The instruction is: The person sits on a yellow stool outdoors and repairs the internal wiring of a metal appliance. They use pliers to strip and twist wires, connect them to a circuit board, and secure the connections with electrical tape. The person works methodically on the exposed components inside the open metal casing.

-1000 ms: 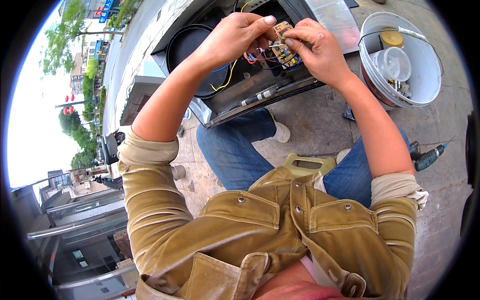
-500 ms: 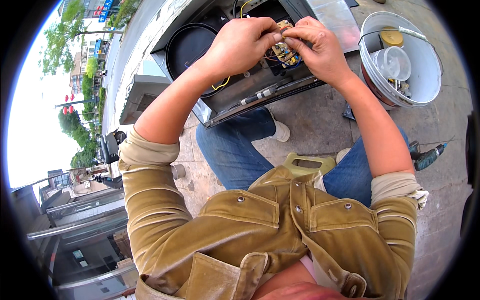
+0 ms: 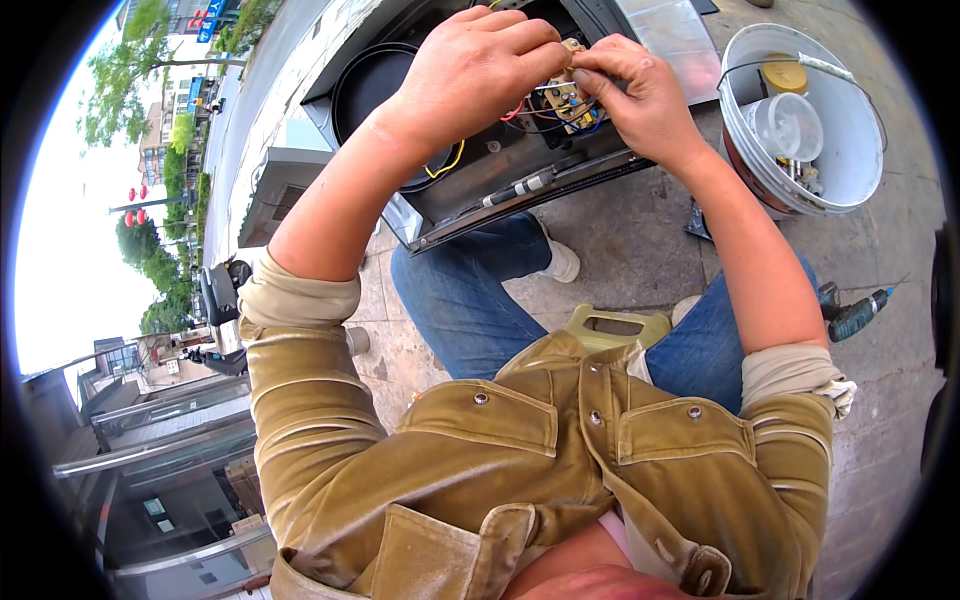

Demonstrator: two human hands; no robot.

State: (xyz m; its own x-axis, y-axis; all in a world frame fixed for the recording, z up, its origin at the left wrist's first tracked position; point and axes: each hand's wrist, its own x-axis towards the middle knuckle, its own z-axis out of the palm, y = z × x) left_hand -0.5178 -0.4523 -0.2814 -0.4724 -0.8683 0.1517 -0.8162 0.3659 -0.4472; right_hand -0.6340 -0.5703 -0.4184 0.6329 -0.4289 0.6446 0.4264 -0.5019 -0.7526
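Note:
Over the opened dark metal housing (image 3: 470, 205), both of my hands meet at a small circuit board (image 3: 575, 112) with colored wires around it. My left hand (image 3: 480, 75) is closed, back upward, and its fingertips are mostly hidden. With thumb and forefinger pinched, my right hand (image 3: 638, 95) touches the far end of the board area. What sits between the fingers of either hand is too small to make out. A thin pale strip shows between the hands. A yellow wire (image 3: 452, 160) loops out of the housing, beside a round black pan-like part (image 3: 375, 90).
A white bucket (image 3: 735, 110) holding a clear plastic cup stands to the right. Farther right, a cordless drill (image 3: 855, 315) lies on the paving. Between my legs is a yellowish plastic handle (image 3: 620, 325). A translucent sheet (image 3: 672, 45) adjoins the housing's right end.
My left hand has rolled over so its back faces up, and it has shifted slightly up and right. My right hand has barely moved. More of the red wire beside the board shows.

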